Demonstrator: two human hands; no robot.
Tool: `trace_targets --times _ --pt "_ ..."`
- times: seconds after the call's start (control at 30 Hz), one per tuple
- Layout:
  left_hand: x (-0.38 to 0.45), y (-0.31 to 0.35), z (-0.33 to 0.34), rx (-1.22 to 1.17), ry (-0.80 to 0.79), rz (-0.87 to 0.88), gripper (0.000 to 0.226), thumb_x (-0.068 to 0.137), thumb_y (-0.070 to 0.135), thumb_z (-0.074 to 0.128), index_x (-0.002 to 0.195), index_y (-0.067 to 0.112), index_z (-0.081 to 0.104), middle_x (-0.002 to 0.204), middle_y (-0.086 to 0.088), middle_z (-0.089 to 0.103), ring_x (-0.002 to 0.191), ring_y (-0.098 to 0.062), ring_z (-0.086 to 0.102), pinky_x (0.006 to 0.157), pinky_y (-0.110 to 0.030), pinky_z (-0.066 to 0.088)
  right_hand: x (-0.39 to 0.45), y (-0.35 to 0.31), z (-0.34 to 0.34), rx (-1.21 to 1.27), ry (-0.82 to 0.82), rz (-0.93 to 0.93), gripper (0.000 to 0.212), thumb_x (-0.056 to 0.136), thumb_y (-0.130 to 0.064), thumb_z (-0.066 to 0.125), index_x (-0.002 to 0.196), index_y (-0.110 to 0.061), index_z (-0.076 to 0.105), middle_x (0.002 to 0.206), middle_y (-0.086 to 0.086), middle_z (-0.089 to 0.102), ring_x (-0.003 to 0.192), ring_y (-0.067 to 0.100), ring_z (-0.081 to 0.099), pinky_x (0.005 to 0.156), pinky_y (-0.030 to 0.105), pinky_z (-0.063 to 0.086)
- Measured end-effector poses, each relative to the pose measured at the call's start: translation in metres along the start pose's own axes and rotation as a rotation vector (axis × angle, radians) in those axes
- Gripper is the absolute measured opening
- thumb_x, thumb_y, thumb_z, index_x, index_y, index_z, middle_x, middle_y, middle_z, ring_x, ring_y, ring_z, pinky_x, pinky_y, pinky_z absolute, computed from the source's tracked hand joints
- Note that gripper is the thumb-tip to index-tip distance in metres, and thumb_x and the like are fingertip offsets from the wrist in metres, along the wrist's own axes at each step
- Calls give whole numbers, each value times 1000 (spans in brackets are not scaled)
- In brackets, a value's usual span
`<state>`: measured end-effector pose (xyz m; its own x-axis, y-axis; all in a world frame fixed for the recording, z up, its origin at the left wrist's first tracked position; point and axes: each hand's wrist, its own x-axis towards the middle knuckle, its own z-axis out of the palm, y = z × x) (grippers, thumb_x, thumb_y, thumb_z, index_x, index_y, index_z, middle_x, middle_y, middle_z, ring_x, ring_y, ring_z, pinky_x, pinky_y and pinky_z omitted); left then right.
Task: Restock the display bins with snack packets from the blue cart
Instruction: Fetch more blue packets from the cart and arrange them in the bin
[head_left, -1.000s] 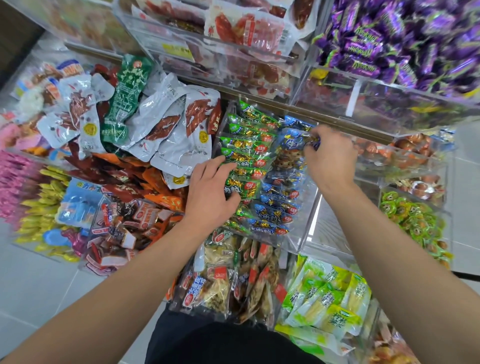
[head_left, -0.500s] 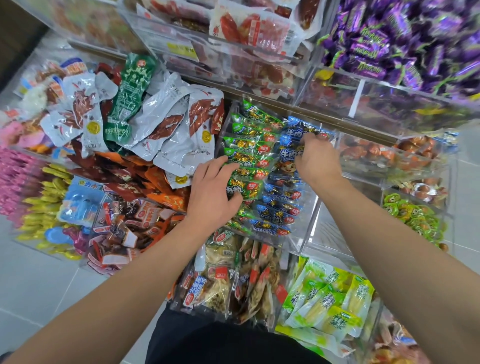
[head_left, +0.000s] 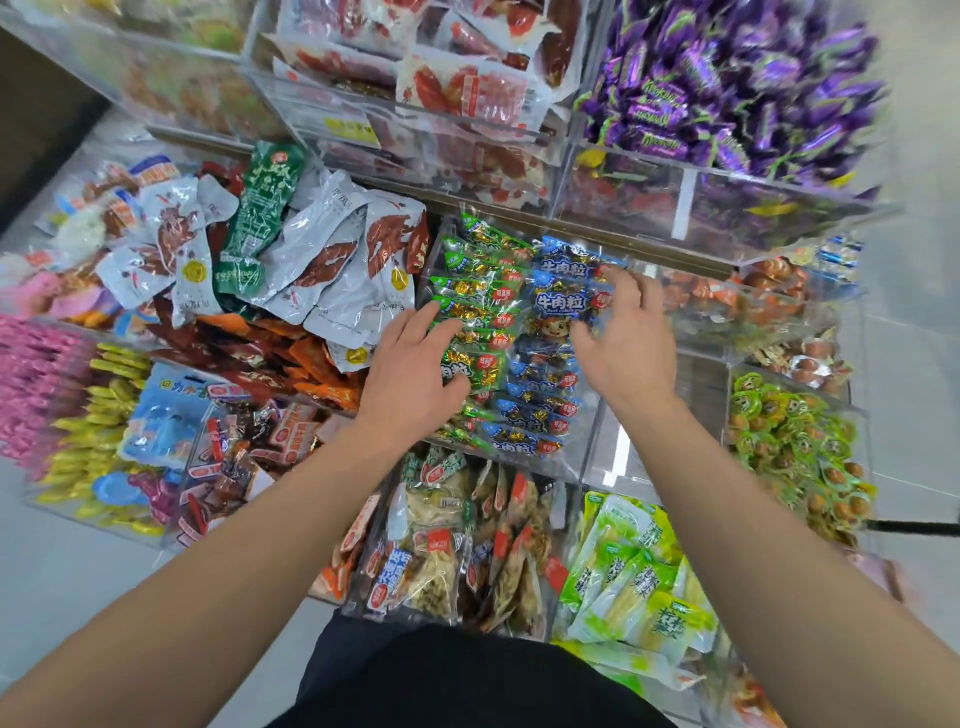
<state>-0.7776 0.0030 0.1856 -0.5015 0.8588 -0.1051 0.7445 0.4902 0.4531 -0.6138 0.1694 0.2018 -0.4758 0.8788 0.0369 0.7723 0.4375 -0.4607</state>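
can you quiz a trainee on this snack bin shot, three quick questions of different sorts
1. True or false: the left hand rests on the green packets.
2. Which packets lie under the right hand? A blue packets B purple candies C pink sweets
3. Fill in: the clear bin holds green and blue packets in ___ columns.

Key: 1 true; 2 A; 3 two

Clear acrylic bins (head_left: 587, 457): smooth, transparent, w/ glare on walls. Green packets (head_left: 475, 291) & blue packets (head_left: 563, 301): glossy crinkled plastic film, foil-like glints. Silver-white pouches (head_left: 322, 260): smooth, semi-matt plastic. Purple candies (head_left: 727, 83): shiny twisted wrappers. Floor (head_left: 67, 571): pale, smooth tile.
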Motion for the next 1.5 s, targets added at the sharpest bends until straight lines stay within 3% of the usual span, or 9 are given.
trace_targets --times 0.27,0.53,0.67,0.73,0.83,0.97,1.03,1.27,1.5 --pt "-63 30 -19 -188 28 16 60 92 28 63 149 18 47 150 -3 51 139 -21 44 115 -33 28 -108 -2 -5 291 -81 131 59 90 -33 62 143 -14 46 140 9 48 125 24 48 101 30 36" --pt "-142 28 13 -485 -151 -147 43 94 28 65 136 26 58 101 23 65 86 10 61 76 -10 47 -246 1 10 561 -148 381 47 88 -45 61 132 -31 54 123 -13 57 115 11 56 95 27 44" --pt "-174 21 32 -544 -359 -193 41 95 30 64 135 26 60 102 16 64 90 -5 67 86 -35 57 -314 -1 20 692 -160 546 22 86 -57 60 106 -50 53 100 -39 56 96 -11 56 74 7 39" --pt "-190 15 42 -584 -489 -229 37 96 29 65 132 24 61 108 5 67 80 -10 70 85 -42 60 -348 -4 26 743 -123 659 36 84 -67 57 113 -45 52 105 -36 55 97 -12 55 76 10 40" --pt "-212 5 59 -541 -647 -248 33 96 24 64 129 21 63 102 -3 70 68 -11 71 80 -40 61 -395 -6 36 796 -86 809 18 91 -47 63 104 -38 54 112 -19 60 102 -3 58 78 7 40" --pt "-251 1 79 -500 -801 -274 33 97 19 60 130 18 61 100 -2 67 66 -12 64 58 -26 55 -460 -9 46 792 -33 1013 36 95 -36 61 128 -23 55 123 -4 58 114 11 56 96 23 39" --pt "-272 2 87 -460 -880 -258 33 98 15 58 131 15 59 104 1 65 66 -14 61 59 -25 53 -492 -10 47 796 10 1108 41 96 -33 60 133 -17 54 123 -3 57 114 13 54 90 19 36" --pt "-337 19 122 -159 -1138 -125 30 97 10 52 127 13 55 109 -13 66 72 -21 59 67 -30 52 -608 -2 49 931 160 1447 34 95 -37 59 125 -20 56 123 -3 61 111 15 60 96 30 47" --pt "-386 64 168 25 -1263 8 35 95 15 56 129 13 56 97 -6 66 62 -17 57 50 -22 46 -694 18 47 1155 411 1621 39 90 -43 63 125 -25 57 119 -8 61 113 12 59 108 41 44"
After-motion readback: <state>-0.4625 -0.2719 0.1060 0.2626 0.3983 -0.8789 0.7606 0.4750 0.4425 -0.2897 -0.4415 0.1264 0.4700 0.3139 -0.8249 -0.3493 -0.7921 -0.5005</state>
